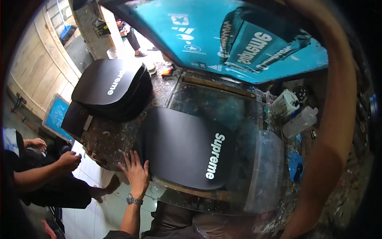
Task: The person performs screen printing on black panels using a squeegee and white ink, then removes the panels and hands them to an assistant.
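The paint-spattered counter [113, 137] carries a central glassy plate [227, 105] under one black sheet [179, 147], a dark stack [105, 81] at ten o'clock, a white tub [283, 103] and translucent bottle [301, 121] at two.

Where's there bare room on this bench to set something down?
Bare glass lies between the black panel and the raised blue screen; a paint-stained bench patch opens between the black stack and the left hand. The right side is crowded: white tub, translucent bottle.

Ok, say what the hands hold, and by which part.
The left hand holds nothing, spread by the black printed sheet; right hand out of view, can't tell.
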Tool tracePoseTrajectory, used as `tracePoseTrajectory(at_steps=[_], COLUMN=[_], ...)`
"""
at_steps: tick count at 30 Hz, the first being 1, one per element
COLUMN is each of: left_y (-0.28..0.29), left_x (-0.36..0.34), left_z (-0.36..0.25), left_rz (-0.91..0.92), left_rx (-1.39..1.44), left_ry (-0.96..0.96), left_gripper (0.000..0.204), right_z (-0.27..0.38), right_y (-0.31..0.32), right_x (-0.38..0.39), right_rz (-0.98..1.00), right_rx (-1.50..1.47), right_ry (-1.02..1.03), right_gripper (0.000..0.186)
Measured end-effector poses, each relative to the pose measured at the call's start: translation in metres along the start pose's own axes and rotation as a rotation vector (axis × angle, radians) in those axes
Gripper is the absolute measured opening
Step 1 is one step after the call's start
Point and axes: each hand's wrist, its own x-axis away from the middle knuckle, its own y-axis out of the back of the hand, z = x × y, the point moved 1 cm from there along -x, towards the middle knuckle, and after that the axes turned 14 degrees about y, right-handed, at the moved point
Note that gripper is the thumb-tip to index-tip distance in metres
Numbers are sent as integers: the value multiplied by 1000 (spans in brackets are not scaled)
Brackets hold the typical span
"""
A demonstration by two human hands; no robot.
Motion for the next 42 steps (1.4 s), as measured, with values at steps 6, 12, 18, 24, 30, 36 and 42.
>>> tracePoseTrajectory(at_steps=[6, 12, 18, 24, 30, 36, 42], left_y=[38, 203, 293, 374, 383, 351, 251], left_x=[11, -26, -106, -166, -261, -362, -483], left_z=[-61, -178, -86, -96, -91, 28, 204], left_rz=[-52, 229, 515, 754, 840, 314, -515], left_rx=[661, 1930, 2309, 1807, 1608, 1995, 1282], left_ry=[-148, 23, -432, -559, -466, 68, 544], left_gripper=[51, 44, 35, 21, 26, 33, 56], right_z=[-28, -49, -59, -86, -112, -111, -102], right_y=[13, -15, -7, -10, -21, -9, -35], right_x=[-37, -38, -56, -58, -67, -64, -69], right_rz=[47, -93, 5, -65, -41, -39, 12], right_rx=[-36, -230, -77, -101, -252, -264, -228], right_ry=[82, -130, -18, 95, 57, -78, -109], right_gripper=[56, 59, 71, 70, 69, 71, 70])
